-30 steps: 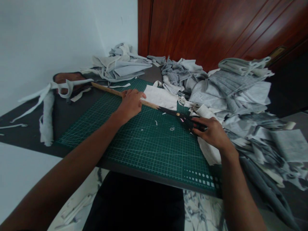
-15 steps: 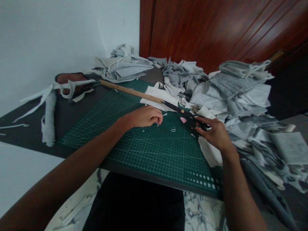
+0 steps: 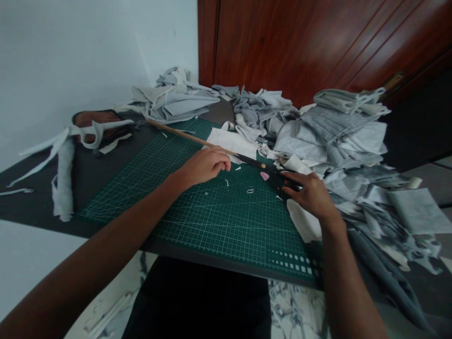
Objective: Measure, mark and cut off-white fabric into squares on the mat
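Note:
My right hand (image 3: 312,195) grips the handles of black scissors (image 3: 263,165), whose blades point left across the mat. At their tip they meet the right end of a wooden ruler (image 3: 176,131), which shows as a thin strip, apparently tilted toward its edge. My left hand (image 3: 207,165) is closed with curled fingers beside the ruler, partly covering it; anything inside them is hidden. Below its fingers a tiny white scrap (image 3: 227,182) lies on the green cutting mat (image 3: 219,221). A white cloth piece (image 3: 233,139) lies behind the ruler, and a pink chalk-like piece (image 3: 264,176) beside the scissors.
Heaped grey and white cloth (image 3: 303,136) lines the right side and back. Another cloth pile (image 3: 176,101) stands at the back left. A rolled grey cloth (image 3: 64,181), cloth strips and a brown pouch-like thing (image 3: 95,123) lie left. A cream cloth piece (image 3: 303,221) is under my right wrist.
The small white scrap has left my left fingers and lies on the mat. My left hand has moved slightly up and left toward the ruler, which looks narrower. The view has shifted slightly.

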A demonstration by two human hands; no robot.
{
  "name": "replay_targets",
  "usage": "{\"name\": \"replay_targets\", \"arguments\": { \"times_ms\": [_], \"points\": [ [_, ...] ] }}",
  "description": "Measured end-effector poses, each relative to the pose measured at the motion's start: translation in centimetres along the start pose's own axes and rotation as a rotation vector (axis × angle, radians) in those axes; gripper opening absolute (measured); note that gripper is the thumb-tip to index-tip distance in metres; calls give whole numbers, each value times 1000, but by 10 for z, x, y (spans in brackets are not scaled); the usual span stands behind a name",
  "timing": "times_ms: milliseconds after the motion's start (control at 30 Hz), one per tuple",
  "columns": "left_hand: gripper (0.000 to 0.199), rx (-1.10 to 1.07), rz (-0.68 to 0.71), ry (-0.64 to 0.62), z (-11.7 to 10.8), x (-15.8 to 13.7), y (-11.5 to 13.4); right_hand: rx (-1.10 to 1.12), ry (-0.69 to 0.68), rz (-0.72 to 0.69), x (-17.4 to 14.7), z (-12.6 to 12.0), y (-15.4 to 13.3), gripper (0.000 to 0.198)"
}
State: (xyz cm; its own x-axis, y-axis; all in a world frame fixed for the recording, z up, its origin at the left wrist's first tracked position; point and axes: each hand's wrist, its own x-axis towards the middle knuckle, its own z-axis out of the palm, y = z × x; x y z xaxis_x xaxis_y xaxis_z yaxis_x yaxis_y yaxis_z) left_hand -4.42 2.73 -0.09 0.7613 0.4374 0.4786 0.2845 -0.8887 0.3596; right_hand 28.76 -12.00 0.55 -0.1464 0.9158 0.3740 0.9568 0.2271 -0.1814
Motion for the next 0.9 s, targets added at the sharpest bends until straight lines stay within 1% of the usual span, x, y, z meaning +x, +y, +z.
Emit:
{"name": "replay_targets", "arguments": {
  "times_ms": [100,167,333,433,700,900],
  "points": [
    [33,-7,-14,41,0,1,-1,7,4,-7,0,-2,-3,40],
    [32,-15,-27,39,1,0,-1,14,16,-14,-1,-5,-6,40],
    [31,-30,-24,-76,6,-1,-2,56,46,0,0,-8,-10,38],
    [31,-37,-31,-102,9,-2,-1,94,88,1,0,-7,-10,39],
    [32,-26,-58,-65,8,-2,-4,154,153,52,0,-7,-7,42],
    [32,-40,-67,-60,12,-3,-7,86,180,82,0,-5,-4,42]
  ]
}}
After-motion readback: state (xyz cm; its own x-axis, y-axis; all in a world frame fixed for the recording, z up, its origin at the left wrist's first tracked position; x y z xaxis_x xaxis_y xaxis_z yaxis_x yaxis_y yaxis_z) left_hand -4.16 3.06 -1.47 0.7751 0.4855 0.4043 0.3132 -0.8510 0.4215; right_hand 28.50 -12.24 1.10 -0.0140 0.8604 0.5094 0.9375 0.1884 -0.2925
